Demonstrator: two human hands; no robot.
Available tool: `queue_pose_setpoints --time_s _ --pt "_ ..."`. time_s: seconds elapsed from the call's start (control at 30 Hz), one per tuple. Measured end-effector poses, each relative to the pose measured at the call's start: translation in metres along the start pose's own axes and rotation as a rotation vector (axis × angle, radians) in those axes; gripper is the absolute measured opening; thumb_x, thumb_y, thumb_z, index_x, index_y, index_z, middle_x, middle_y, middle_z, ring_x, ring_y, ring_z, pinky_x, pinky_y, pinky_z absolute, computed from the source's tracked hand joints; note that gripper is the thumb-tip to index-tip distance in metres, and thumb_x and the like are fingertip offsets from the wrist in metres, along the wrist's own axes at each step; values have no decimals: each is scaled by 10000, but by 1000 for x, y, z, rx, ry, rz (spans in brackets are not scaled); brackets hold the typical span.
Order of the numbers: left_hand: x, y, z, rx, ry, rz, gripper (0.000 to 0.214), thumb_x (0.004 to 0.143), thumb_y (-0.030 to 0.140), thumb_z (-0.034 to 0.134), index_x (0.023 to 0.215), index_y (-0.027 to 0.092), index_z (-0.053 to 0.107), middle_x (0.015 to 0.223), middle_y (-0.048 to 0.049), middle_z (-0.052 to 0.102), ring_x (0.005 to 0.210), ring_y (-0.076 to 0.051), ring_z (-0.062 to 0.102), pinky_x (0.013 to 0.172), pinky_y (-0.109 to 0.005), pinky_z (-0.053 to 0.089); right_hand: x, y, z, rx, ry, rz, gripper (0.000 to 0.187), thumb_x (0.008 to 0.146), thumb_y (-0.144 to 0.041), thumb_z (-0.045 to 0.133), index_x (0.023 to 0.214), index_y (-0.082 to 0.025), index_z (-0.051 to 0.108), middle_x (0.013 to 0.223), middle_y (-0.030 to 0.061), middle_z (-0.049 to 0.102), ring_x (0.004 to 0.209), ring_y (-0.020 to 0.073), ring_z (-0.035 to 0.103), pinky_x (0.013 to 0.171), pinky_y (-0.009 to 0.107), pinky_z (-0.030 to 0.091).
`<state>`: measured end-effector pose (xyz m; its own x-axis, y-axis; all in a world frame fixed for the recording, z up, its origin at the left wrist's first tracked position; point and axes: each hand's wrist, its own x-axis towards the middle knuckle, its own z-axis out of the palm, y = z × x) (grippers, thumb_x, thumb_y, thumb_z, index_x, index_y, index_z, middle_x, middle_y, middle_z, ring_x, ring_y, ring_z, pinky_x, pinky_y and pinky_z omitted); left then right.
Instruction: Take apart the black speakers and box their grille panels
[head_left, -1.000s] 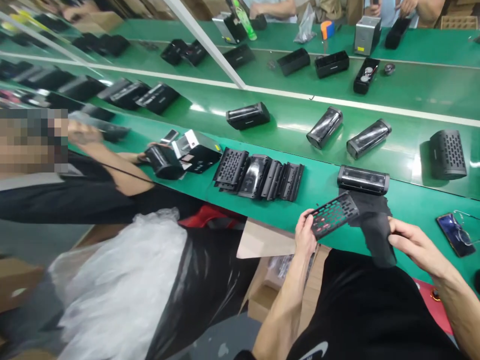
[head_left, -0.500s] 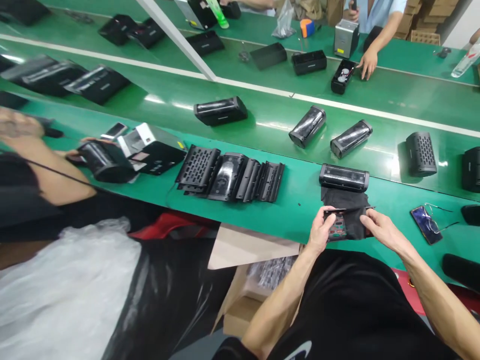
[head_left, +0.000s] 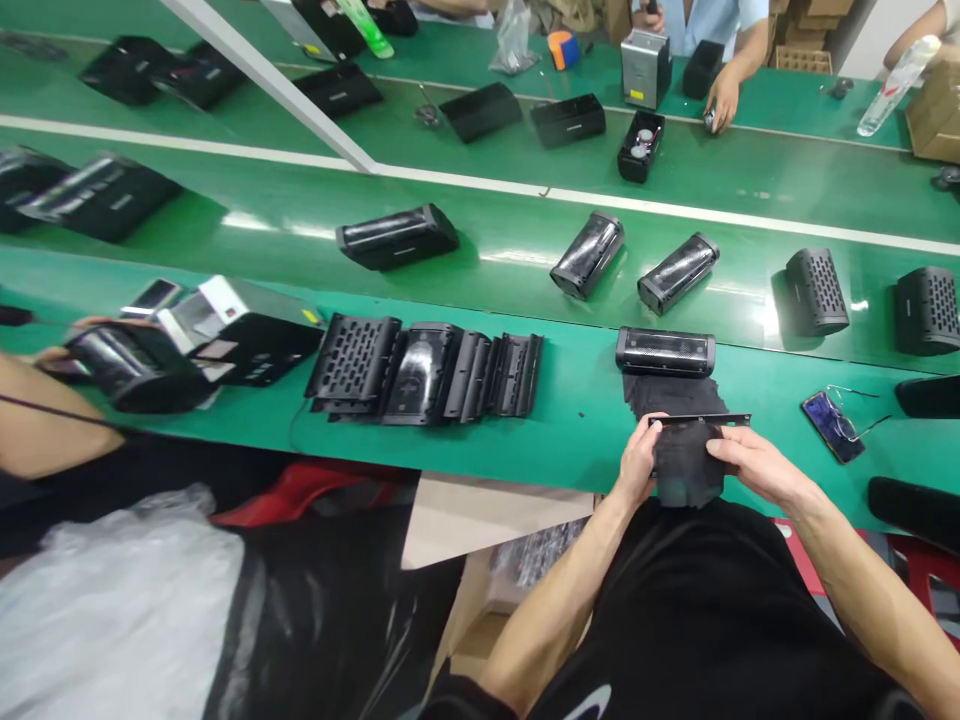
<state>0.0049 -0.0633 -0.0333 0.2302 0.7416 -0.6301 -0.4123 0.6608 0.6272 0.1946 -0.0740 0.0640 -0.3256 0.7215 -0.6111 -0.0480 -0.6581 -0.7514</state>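
Note:
My left hand point(head_left: 637, 462) and my right hand point(head_left: 752, 462) hold a black perforated grille panel point(head_left: 697, 420) on edge at the near side of the green bench. A piece of black cloth point(head_left: 686, 470) hangs over its near face, pressed under my fingers. My left hand grips the panel's left end. The fingers of my right hand lie on the cloth at the right end. A black speaker body point(head_left: 664, 351) lies just behind the panel, with more black cloth point(head_left: 660, 395) under it.
A row of black grille panels point(head_left: 427, 365) leans together to the left. A co-worker's arm point(head_left: 37, 425) holds a speaker point(head_left: 127, 368) at far left. Speakers point(head_left: 589, 255) lie on the green conveyor point(head_left: 480, 230). A phone and glasses point(head_left: 832, 425) rest right. Another person's hand point(head_left: 718, 105) works opposite.
The grille panel has turned from flat to on edge, and the black cloth now covers its near face. My right hand came in onto the cloth. The view has shifted rightward.

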Motion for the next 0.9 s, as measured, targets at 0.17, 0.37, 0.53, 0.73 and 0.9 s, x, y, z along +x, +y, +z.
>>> queue_pose_setpoints --time_s 0.17,0.37,0.53,0.73,0.9 --pt "0 -7 -3 -86 -20 57 620 783 764 768 1045 208 682 854 -20 726 755 -195 672 699 -294 531 19 11 -8 -36 167 103 294 718 -441 712 868 -189 734 787 17 737 763 200 656 699 277 488" --pt "-1 -8 -9 220 -44 187 505 755 492 894 1111 215 666 940 -13 709 816 -196 645 772 -301 517 24 21 -11 -149 168 57 317 789 -498 664 911 -209 712 834 19 763 855 239 706 795 330 546" --pt "-2 -3 -15 388 -39 291 408 841 427 803 1164 212 676 1120 -68 734 1044 -256 677 952 -352 524 22 38 -24 -513 392 -14 380 776 -599 711 883 -243 632 667 -24 648 651 202 605 689 325 503" --pt "-12 0 -16 557 -130 290 364 941 392 712 1261 219 701 1040 -53 741 883 -229 662 880 -343 536 8 53 -44 -567 547 32 344 895 -584 519 859 -253 601 604 -31 578 579 204 600 635 327 471" --pt "-12 -5 -9 593 -107 317 389 940 356 715 1303 218 683 1201 -84 745 1062 -263 687 1011 -371 513 -1 56 -29 -609 595 15 471 871 -645 671 1112 -240 652 825 8 701 702 211 632 677 320 456"
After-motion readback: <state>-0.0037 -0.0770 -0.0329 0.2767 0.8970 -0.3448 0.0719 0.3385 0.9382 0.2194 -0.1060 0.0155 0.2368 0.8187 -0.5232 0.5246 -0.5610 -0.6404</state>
